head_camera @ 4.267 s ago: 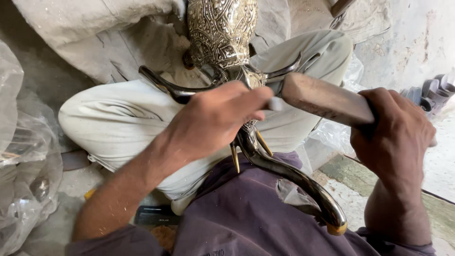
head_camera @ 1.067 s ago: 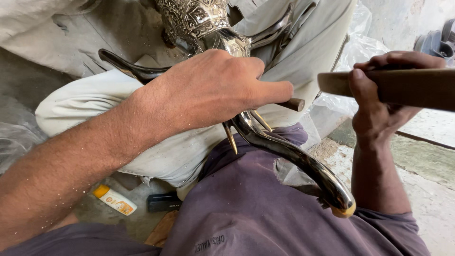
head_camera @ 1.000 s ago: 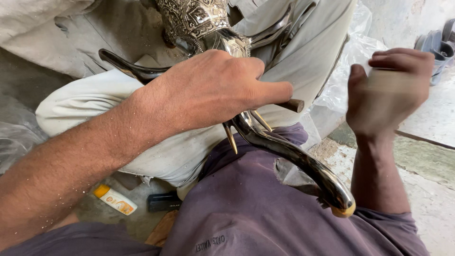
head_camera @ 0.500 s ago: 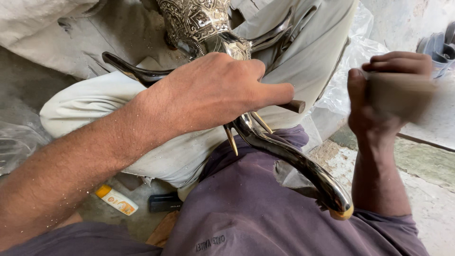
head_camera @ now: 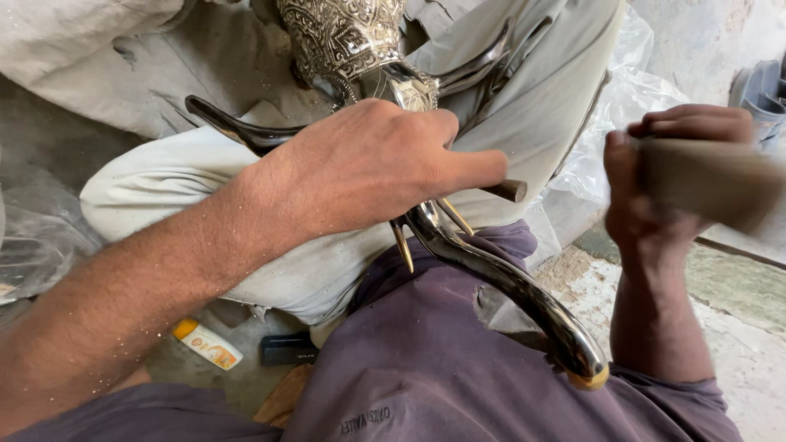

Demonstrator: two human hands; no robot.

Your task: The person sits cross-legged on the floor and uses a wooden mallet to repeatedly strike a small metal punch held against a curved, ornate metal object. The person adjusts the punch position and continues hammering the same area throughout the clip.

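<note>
**Keeping the punch steady while the mallet comes round**

The work sits in our lap: a silver-coloured metal piece (head_camera: 426,164) with an engraved, patterned body at the top and long curved, polished arms sweeping out to either side. One arm (head_camera: 524,303) runs down across our purple garment toward the lower right and ends in a brass-coloured tip. Two thin brass spikes (head_camera: 403,245) hang beneath the middle of the piece.

Our left hand (head_camera: 368,164) is curled closed over the neck of the piece, just below the engraved body, and it also grips a short dark rod, the punch (head_camera: 509,190), whose blunt end pokes out past the knuckles to the right. We cannot see the working tip of the punch; the hand hides it. Our right hand (head_camera: 663,176) is wrapped shut around a wooden mallet (head_camera: 708,180), raised well apart from the punch and blurred.

To do this well, we judge that the left hand should press the piece firmly against the thigh so it cannot rock, and keep the punch at a fixed angle. The mallet should meet the exposed punch end squarely; a glancing blow could slip onto the knuckles just beside it. Light, even blows seem wiser than heavy ones on such thin ornament.

Further out, a small yellow and white tube (head_camera: 206,344) and a dark flat object (head_camera: 288,349) lie on the floor by our knee, and clear plastic sheeting (head_camera: 622,106) lies crumpled to the right.
</note>
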